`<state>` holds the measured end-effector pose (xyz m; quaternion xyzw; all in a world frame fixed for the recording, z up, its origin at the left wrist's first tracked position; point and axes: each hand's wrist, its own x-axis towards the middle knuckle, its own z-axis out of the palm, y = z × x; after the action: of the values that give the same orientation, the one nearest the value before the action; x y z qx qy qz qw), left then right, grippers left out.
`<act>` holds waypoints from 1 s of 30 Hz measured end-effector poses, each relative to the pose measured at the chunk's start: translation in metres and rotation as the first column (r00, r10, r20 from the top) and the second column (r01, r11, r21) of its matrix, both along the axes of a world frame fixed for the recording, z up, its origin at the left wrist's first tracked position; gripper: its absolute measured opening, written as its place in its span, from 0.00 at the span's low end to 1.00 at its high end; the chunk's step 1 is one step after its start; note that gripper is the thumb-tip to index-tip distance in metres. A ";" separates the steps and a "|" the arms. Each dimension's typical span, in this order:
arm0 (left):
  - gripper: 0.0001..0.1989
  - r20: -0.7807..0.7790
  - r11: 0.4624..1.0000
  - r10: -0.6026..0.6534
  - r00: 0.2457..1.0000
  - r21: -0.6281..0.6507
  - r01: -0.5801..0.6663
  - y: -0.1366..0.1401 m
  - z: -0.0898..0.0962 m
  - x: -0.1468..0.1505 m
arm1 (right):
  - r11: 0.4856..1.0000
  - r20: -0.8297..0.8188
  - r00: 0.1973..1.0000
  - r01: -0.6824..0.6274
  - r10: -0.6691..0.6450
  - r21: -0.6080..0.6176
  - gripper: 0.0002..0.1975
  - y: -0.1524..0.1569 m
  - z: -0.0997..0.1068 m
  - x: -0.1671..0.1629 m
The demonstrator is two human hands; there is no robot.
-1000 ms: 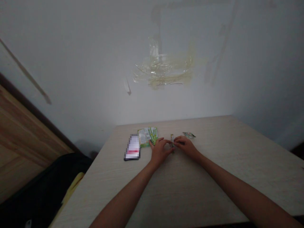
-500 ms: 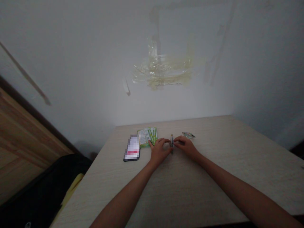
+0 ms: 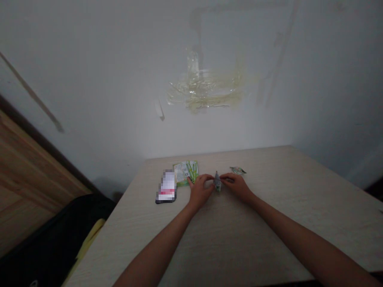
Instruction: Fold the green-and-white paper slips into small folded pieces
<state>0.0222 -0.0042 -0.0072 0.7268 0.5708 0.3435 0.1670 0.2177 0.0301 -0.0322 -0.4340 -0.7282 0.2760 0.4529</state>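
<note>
Between my two hands a small, pointed piece of what looks like folded printed paper (image 3: 217,183) stands up, greyish with green patches. The fingers of my left hand (image 3: 201,189) pinch it from the left. From the other side the fingertips of my right hand (image 3: 237,185) grip it. A second small folded piece, greenish and pointed at its ends (image 3: 237,170), lies on the table just beyond my right hand. Beside my left hand lies a stack of green-and-white printed sheets (image 3: 184,172), partly covered by the thumb side of that hand.
A phone with a blurred screen (image 3: 166,189) lies left of the sheets on the pale wooden table (image 3: 269,239). The wall (image 3: 119,79) with old tape (image 3: 206,89) rises behind. A black bag (image 3: 66,235) and yellow cloth (image 3: 92,235) are at the lower left.
The folded piece went from a narrow upright strip to a wider, pointed shape spread toward me. My hands stay in nearly the same place, still holding it.
</note>
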 end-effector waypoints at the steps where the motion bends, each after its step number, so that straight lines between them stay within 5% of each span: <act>1: 0.10 0.003 1.000 -0.003 1.000 0.001 0.003 0.000 0.000 0.000 | 1.000 0.006 1.000 -0.002 0.002 -0.004 0.11 0.000 0.000 0.000; 30: 0.14 0.018 0.999 -0.031 0.999 0.035 0.030 0.005 -0.007 -0.004 | 1.000 0.036 0.999 0.001 -0.002 0.019 0.10 0.005 0.003 0.008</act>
<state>0.0178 0.0013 -0.0145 0.7351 0.5519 0.3576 0.1649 0.2259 0.0350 -0.0291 -0.4350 -0.7384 0.2611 0.4441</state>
